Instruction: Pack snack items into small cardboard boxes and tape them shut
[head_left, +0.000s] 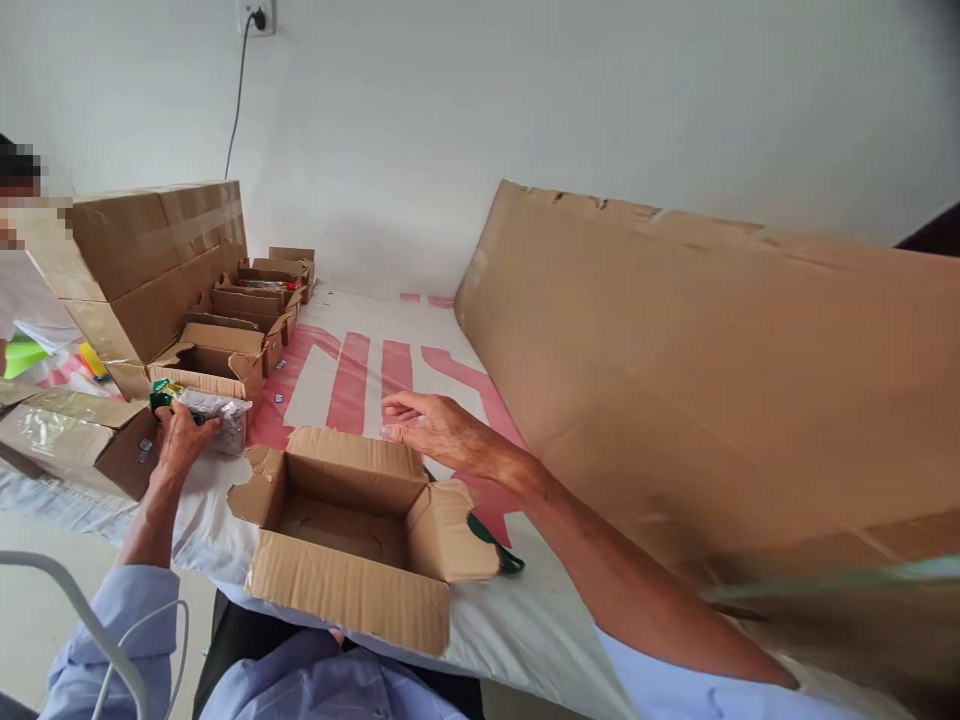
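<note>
In front of me stands an open cardboard box (352,450) with its flaps folded outward; its inside is bare. My left hand (180,437) is left of the box, fingers closed on a clear plastic packet (223,418) with pale contents. Something green and yellow (166,392) lies at the same fingertips; its kind is unclear. My right hand (427,430) is just beyond the box's far flap, fingers stretched out and holding nothing. A dark green loop (511,563) sticks out from under the right flap.
A row of open boxes (217,365) runs toward the wall, beside stacked cartons (150,240). A taped carton (82,435) lies at left. A large cardboard sheet (712,380) rises at right. The cloth-covered table (360,400) has red markings. Another person (30,290) is at far left.
</note>
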